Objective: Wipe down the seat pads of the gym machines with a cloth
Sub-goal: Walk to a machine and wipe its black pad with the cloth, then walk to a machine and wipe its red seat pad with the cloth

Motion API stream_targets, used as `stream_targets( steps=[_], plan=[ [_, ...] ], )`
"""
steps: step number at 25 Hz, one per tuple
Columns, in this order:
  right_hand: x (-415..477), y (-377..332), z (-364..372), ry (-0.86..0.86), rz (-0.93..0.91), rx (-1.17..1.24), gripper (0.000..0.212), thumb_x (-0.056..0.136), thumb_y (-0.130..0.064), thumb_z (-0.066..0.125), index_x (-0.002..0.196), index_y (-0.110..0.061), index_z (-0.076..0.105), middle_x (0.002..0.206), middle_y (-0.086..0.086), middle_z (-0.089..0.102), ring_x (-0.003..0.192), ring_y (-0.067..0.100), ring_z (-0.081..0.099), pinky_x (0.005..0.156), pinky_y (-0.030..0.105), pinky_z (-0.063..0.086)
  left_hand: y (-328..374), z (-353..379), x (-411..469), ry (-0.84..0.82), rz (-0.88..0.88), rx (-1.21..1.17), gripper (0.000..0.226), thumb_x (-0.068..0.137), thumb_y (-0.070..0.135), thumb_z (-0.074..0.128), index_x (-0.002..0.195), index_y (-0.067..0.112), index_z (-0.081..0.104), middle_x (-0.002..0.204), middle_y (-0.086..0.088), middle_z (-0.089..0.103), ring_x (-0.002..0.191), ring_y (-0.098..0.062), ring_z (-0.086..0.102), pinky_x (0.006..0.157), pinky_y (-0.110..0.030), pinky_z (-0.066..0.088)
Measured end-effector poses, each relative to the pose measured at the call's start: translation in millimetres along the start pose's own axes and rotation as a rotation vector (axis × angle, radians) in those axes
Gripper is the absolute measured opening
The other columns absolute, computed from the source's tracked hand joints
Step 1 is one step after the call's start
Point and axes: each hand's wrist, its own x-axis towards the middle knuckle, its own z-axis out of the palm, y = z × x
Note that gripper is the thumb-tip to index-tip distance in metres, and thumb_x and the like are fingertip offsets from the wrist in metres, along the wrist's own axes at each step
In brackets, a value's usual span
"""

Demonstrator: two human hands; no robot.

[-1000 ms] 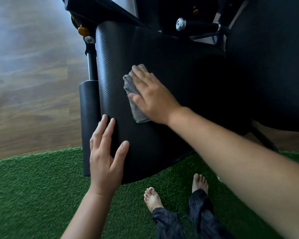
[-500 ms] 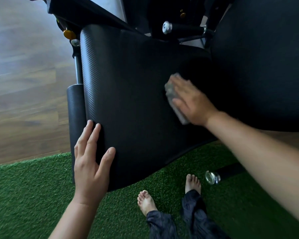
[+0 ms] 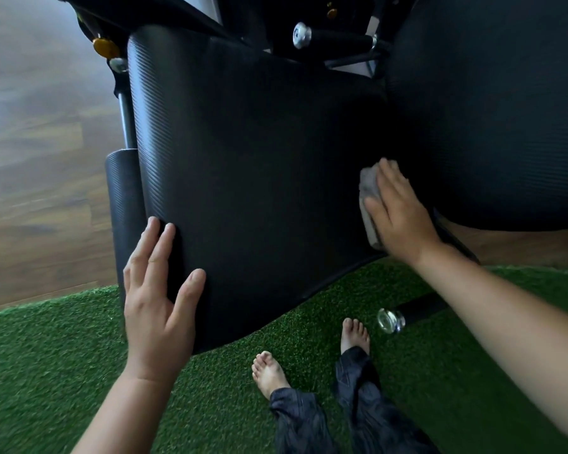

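Observation:
A large black ribbed seat pad (image 3: 259,178) fills the middle of the head view. My right hand (image 3: 399,214) lies flat on a folded grey cloth (image 3: 367,194) and presses it against the pad's right edge, fingers straight. Most of the cloth is hidden under the palm. My left hand (image 3: 158,303) rests open on the pad's lower left corner, with the fingers over the side edge and the thumb on the top face.
A second black pad (image 3: 492,119) stands at the right. A black roller pad (image 3: 123,204) and chrome post (image 3: 127,119) sit left of the seat. A black bar with a chrome end cap (image 3: 390,320) lies on green turf (image 3: 46,371). My bare feet (image 3: 269,371) stand below; wood floor (image 3: 40,158) lies left.
My right hand has slid the cloth across the pad from its upper left part to its right edge. The left hand has stayed on the lower left corner.

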Motion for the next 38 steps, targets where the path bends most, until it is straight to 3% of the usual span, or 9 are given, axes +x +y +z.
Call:
stream_targets(
  steps=[4,8,10,13,17,22,30,34,38],
  plan=[
    [61.2,-40.0,-2.1,0.074,0.182,-0.004,0.069,0.104,-0.044,0.027,0.157,0.000,0.023,0.167,0.020,0.016,0.156,0.032,0.010,0.127,0.046,0.009,0.6,0.8,0.0,0.013,-0.004,0.003,0.065,0.095,0.045,0.050,0.154,0.016,0.045,0.165,0.004,0.032,0.151,-0.014,0.030,0.123,-0.033,0.022],
    [-50.4,-106.1,32.5,-0.033,-0.203,0.052,0.072,0.102,-0.049,0.031,0.160,-0.007,0.020,0.169,0.009,0.010,0.157,0.020,0.001,0.128,0.037,0.003,2.8,-1.4,0.2,0.002,-0.020,-0.003,0.066,0.095,0.047,0.050,0.154,0.018,0.045,0.165,0.007,0.031,0.150,-0.014,0.030,0.123,-0.031,0.023],
    [-8.4,-113.7,27.3,0.002,-0.261,0.075,0.074,0.101,-0.052,0.033,0.159,-0.008,0.024,0.169,0.009,0.014,0.157,0.020,0.005,0.128,0.037,0.006,3.1,-1.6,0.6,-0.006,-0.015,0.003,0.066,0.095,0.047,0.049,0.154,0.018,0.044,0.165,0.007,0.031,0.151,-0.015,0.029,0.123,-0.031,0.022],
    [106.2,-133.1,13.7,-0.001,-0.106,0.146,0.067,0.103,-0.046,0.041,0.157,-0.008,0.030,0.167,0.011,0.020,0.156,0.023,0.010,0.127,0.038,0.008,2.2,-0.3,0.4,-0.007,-0.022,0.004,0.066,0.095,0.047,0.050,0.154,0.019,0.045,0.166,0.008,0.031,0.151,-0.014,0.029,0.123,-0.030,0.022],
    [136.0,-148.8,4.9,0.067,-0.114,0.226,0.048,0.102,-0.025,0.051,0.147,-0.007,0.048,0.154,0.012,0.046,0.145,0.028,0.038,0.119,0.031,0.027,3.7,-4.9,1.8,-0.031,-0.032,0.014,0.068,0.093,0.052,0.052,0.153,0.020,0.046,0.165,0.008,0.031,0.150,-0.012,0.030,0.122,-0.027,0.022],
    [72.6,-162.1,-50.7,0.003,-0.083,0.266,0.037,0.099,-0.026,0.055,0.134,-0.015,0.061,0.126,0.006,0.063,0.115,0.025,0.060,0.098,0.027,0.042,36.9,-52.9,30.1,-0.306,-0.121,0.200,0.086,0.081,0.071,0.047,0.153,0.026,0.046,0.160,0.006,0.038,0.145,-0.020,0.031,0.121,-0.039,0.029],
    [-56.4,-192.1,-182.5,0.084,-0.003,0.328,0.022,0.099,-0.028,0.054,0.116,-0.019,0.065,0.105,-0.002,0.065,0.098,0.018,0.061,0.083,0.026,0.041,171.2,-112.4,73.4,-0.542,0.183,0.502,0.071,0.096,0.056,0.058,0.156,0.023,0.040,0.157,-0.001,0.042,0.145,-0.027,0.032,0.117,-0.041,0.032],
    [-114.9,-173.7,-234.4,0.208,0.044,0.316,0.039,0.100,-0.029,0.055,0.136,-0.014,0.058,0.126,0.005,0.067,0.115,0.023,0.061,0.094,0.025,0.043,244.7,-90.8,58.5,-0.592,0.372,0.534,0.071,0.094,0.058,0.059,0.155,0.026,0.040,0.153,0.003,0.044,0.143,-0.024,0.033,0.113,-0.043,0.040],
    [-172.3,-134.7,-279.7,0.307,0.124,0.299,0.043,0.098,-0.029,0.059,0.139,-0.016,0.056,0.126,0.007,0.068,0.116,0.025,0.063,0.096,0.027,0.044,312.6,-56.8,27.5,-0.632,0.528,0.551,0.072,0.093,0.059,0.059,0.154,0.027,0.041,0.153,0.003,0.044,0.143,-0.022,0.034,0.111,-0.043,0.044]
  ],
)
